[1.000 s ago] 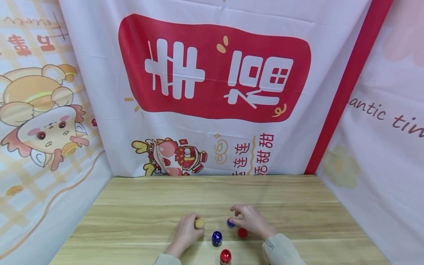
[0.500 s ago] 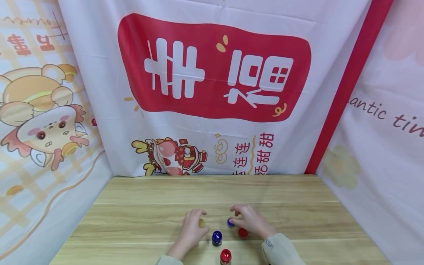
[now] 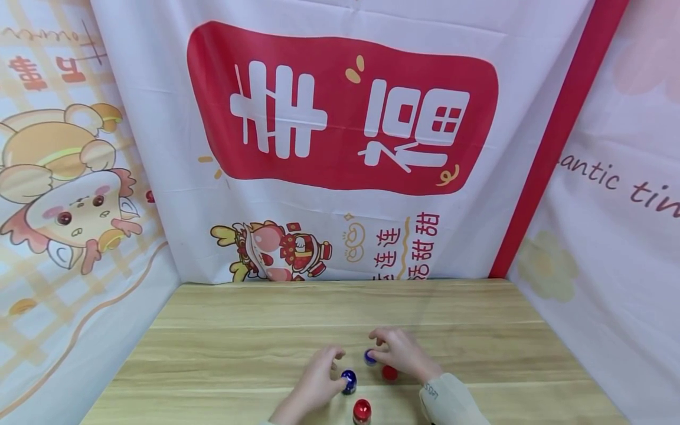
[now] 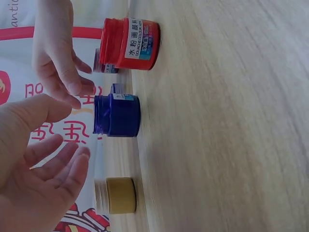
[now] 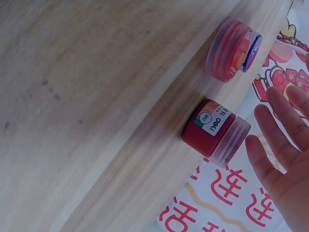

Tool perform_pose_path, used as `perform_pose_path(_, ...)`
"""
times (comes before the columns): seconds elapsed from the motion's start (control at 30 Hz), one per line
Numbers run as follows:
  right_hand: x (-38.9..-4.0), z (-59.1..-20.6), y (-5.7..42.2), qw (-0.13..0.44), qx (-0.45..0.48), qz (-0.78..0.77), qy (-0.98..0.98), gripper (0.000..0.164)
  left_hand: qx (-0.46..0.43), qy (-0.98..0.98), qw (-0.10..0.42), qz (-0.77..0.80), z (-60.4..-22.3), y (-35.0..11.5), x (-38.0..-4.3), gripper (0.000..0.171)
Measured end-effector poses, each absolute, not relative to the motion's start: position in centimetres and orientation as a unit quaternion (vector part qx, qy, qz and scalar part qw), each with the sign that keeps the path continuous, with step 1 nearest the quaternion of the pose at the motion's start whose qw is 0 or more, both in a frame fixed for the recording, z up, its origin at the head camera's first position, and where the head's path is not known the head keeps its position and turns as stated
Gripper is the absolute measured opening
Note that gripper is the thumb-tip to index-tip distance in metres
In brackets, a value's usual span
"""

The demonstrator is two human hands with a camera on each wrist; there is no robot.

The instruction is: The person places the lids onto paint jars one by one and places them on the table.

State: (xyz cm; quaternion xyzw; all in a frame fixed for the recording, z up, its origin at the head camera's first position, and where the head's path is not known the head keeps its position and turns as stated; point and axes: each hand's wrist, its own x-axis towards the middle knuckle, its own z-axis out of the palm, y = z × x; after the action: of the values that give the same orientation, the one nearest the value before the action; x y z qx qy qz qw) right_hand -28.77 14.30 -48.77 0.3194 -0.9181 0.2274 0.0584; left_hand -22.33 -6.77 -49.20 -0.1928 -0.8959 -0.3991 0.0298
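My left hand is beside a blue gouache jar, its thumb overlapping the jar's edge in the head view. In the left wrist view those fingers are spread, with nothing between them. That view also shows the blue jar's bare screw neck and a capped yellow jar, which the left hand hides from the head camera. Over a low blue-topped piece hovers my right hand, fingers loosely bent. From the right wrist, the piece appears as a ridged red lid with a blue round part at its top.
A capped red jar stands beside the right hand. Nearer the body is a lidless red jar. The wooden table ends at a hanging printed cloth, and cloths also flank both sides.
My left hand has let go of the yellow jar and moved right to the blue jar. The right hand stays almost where it was.
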Motion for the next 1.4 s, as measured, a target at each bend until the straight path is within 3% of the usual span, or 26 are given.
perform_pose_path(0.37,-29.0,-49.0,14.1,0.056,0.322,0.215,-0.92,0.035,-0.188,-0.881,-0.026,-0.434,-50.5,-6.3,-21.9,0.055)
perform_pose_path(0.63,-28.8,-49.2,13.8,0.083,0.336,0.172,-0.922,0.036,-0.185,-0.896,-0.016,-0.403,-51.4,-6.0,-22.1,0.049)
perform_pose_path(0.87,-28.8,-49.6,13.5,0.062,0.318,0.136,-0.936,0.037,-0.174,-0.898,-0.014,-0.404,-51.8,-6.1,-22.3,0.043)
perform_pose_path(1.13,-28.9,-50.5,13.3,0.111,0.348,0.101,-0.926,0.036,-0.162,-0.899,-0.008,-0.406,-52.0,-5.8,-22.3,0.037)
perform_pose_path(1.4,-29.0,-51.2,13.3,0.095,0.336,0.098,-0.932,0.039,-0.164,-0.901,0.012,-0.401,-52.1,-5.7,-22.3,0.036)
